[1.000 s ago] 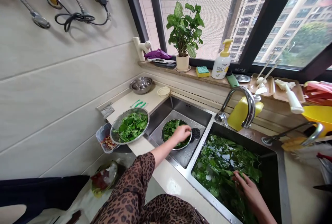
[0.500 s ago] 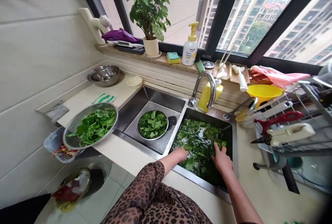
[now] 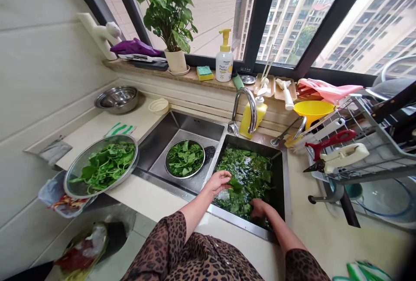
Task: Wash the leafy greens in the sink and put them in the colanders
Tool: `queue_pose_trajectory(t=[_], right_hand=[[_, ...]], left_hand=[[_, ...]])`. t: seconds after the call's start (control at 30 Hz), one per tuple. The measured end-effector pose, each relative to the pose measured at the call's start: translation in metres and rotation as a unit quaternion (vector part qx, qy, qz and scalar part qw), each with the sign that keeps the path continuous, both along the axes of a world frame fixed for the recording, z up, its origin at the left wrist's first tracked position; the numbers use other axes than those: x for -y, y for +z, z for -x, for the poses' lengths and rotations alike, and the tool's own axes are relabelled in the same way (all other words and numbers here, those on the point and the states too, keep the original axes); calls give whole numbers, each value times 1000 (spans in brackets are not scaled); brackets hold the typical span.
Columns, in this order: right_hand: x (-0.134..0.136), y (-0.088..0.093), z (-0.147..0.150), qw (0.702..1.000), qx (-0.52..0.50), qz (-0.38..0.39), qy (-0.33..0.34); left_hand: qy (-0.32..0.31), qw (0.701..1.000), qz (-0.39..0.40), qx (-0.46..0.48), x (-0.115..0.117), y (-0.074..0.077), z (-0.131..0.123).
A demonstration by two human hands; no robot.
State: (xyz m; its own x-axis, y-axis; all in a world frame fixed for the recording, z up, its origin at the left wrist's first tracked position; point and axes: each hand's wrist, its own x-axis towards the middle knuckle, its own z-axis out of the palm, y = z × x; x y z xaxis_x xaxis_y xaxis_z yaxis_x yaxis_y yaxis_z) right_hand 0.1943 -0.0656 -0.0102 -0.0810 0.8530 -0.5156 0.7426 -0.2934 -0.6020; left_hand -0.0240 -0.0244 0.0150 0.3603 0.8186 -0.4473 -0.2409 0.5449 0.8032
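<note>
The right sink basin (image 3: 286, 185) holds water with many leafy greens (image 3: 243, 172) floating in it. Over the basin's left side is my left hand (image 3: 220, 182), above the water, its fingers slightly curled and apart, with no leaf clearly held. My right hand (image 3: 258, 208) dips among the greens near the basin's front; its fingers are under water and hidden. In the left basin (image 3: 156, 151) stands a round bowl of greens (image 3: 185, 158). A large strainer of greens (image 3: 105, 164) rests on the counter at the left.
A curved faucet (image 3: 251, 107) rises behind the basins, beside a yellow bottle (image 3: 245, 118). At the right stands a wire rack (image 3: 386, 159) with knives and red scissors. Steel bowls (image 3: 117, 99) sit back left; a waste bin (image 3: 84, 246) is below.
My left hand has lifted out of the water. My right hand has moved left and toward the front of the basin, deeper into the greens. The view has shifted slightly.
</note>
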Motion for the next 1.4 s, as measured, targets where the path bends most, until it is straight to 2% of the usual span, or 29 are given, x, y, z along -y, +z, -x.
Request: queue_pose_trajectory(t=[0.1, 0.2, 0.27, 0.33, 0.4, 0.43, 0.53, 0.63, 0.7, 0.8, 0.87, 0.93, 0.97, 1.03, 1.1, 1.13, 1.17, 1.2, 1.27, 1.33, 1.4], right_hand=[[-10, 9, -9, 999, 31, 13, 14], [-19, 30, -14, 999, 45, -23, 6], [-21, 49, -8, 997, -35, -72, 12], [-21, 67, 4, 980, -167, -102, 35], [-19, 78, 17, 960, -261, -97, 38], [-18, 80, 22, 953, -290, -83, 20], [-15, 76, 28, 921, -372, 4, -115], [-12, 68, 24, 846, -466, 82, -245], [-11, 64, 21, 807, -502, 105, -294], [-10, 62, 23, 782, -525, 118, -316], [-10, 60, 26, 785, -528, 120, -302], [-11, 55, 25, 805, -503, 116, -291], [-10, 52, 23, 825, -475, 107, -287], [-9, 44, 14, 886, -381, 84, -252], [-6, 38, 2, 961, -225, 76, -144], [-5, 36, -4, 986, -125, 78, -75], [-4, 35, -8, 996, -27, 81, -17], [-3, 35, -11, 995, 61, 76, 26], [-4, 36, -10, 980, 186, 31, 69], [-6, 35, -1, 968, 221, -30, 117], [-8, 29, 12, 958, 207, -51, 193]], left_hand=[[31, 989, 41, 138, 5, 14, 7], [51, 981, 53, 182, 8, 23, 8], [68, 977, 62, 194, 10, 28, 4], [84, 973, 69, 203, 11, 32, -1], [87, 972, 74, 204, 13, 34, -6], [90, 973, 76, 197, 13, 34, -7], [132, 980, 72, 133, 13, 33, -8], [154, 987, 27, -22, 11, 30, -5], [121, 980, -69, -144, 12, 30, -5], [41, 944, -229, -233, 15, 34, -10], [-25, 935, -260, -240, 17, 36, -15], [-55, 929, -250, -266, 18, 37, -17], [-49, 925, -243, -290, 17, 36, -16], [-12, 909, -239, -341, 15, 34, -12], [19, 894, -246, -375, 13, 32, -6], [31, 887, -251, -387, 12, 32, -3], [40, 880, -257, -399, 11, 31, -1], [46, 872, -263, -410, 11, 30, 0], [50, 859, -272, -432, 11, 29, -1], [42, 849, -279, -446, 12, 26, -4], [26, 845, -280, -455, 13, 21, -6]])
